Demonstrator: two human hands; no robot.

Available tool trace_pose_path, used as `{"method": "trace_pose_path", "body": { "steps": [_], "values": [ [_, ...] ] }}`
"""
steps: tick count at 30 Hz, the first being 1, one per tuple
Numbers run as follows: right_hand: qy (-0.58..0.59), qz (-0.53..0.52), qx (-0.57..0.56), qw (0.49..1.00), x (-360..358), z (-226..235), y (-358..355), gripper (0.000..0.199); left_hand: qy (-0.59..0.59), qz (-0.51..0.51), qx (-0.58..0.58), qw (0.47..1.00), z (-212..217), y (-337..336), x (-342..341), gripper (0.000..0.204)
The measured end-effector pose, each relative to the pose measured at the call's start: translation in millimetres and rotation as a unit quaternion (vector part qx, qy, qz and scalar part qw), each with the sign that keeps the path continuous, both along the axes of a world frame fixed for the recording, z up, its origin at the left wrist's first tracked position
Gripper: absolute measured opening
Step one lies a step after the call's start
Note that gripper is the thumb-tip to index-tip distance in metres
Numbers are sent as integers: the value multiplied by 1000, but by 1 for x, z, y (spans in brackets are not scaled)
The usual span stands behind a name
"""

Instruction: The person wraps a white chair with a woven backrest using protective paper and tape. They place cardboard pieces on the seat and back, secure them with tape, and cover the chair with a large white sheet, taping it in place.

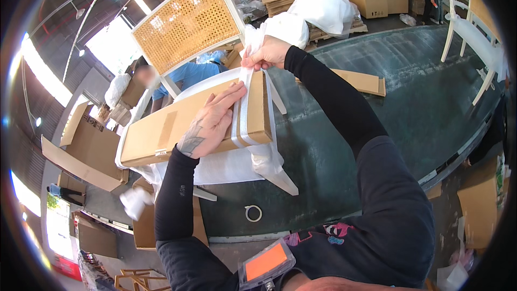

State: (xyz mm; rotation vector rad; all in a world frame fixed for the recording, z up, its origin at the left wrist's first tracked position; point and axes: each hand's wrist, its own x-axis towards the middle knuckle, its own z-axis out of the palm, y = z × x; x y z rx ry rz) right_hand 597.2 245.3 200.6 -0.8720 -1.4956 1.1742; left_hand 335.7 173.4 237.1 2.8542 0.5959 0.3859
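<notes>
The long brown cardboard box (183, 126) lay across white foam wrap, its long axis running left to right. The left hand (212, 124) pressed flat, fingers spread, beside the white strap (245, 110) (2 bands crosswise), whose end the right hand (266, 54) pinched above the box's far edge.

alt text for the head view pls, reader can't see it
A person's left hand presses flat on a long cardboard box while the right hand pulls a white strap around its end. The box lies on white wrapping over a dark green table; a tape roll sits nearby.
</notes>
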Motion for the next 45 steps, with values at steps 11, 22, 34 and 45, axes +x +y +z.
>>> {"method": "trace_pose_path", "body": {
  "steps": [11,22,34,45],
  "values": [
    [-173,-242,256,920,-10,-15,23,21,-96,38,-125,987,18,55,24,20],
    [-248,-334,194,888,-22,-33,65,33,19,183,-337,923,-1,139,59,37],
    [0,-205,58,977,3,-39,71,30,-47,-15,-473,880,-10,175,95,33],
    [421,317,-105,844,-115,-303,-230,21,20,45,-630,775,-8,186,100,19]
  ]
}}
